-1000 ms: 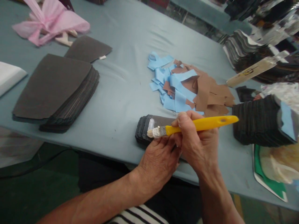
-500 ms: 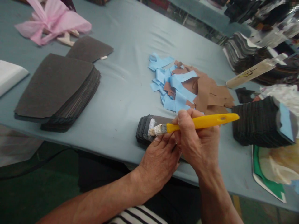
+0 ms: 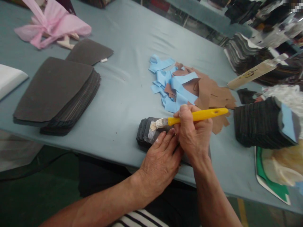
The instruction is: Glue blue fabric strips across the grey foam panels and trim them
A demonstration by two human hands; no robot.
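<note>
A small stack of dark grey pieces lies at the table's front edge. White paste coats the left end of its top piece. My right hand grips a brush with a yellow handle, its bristles touching the pasted strip. Lying flat on the top piece, my left hand has its fingers extended just right of the paste. Behind the stack is a pile of light blue strips and brown strips.
A tall stack of dark panels and a pink cloth are on the left. To the right stands another dark stack beside a green sheet. A pale bar slants behind it.
The brush has moved up toward the far side of the strip, and its handle has shifted left with my right hand. My left hand stays nearly in place.
</note>
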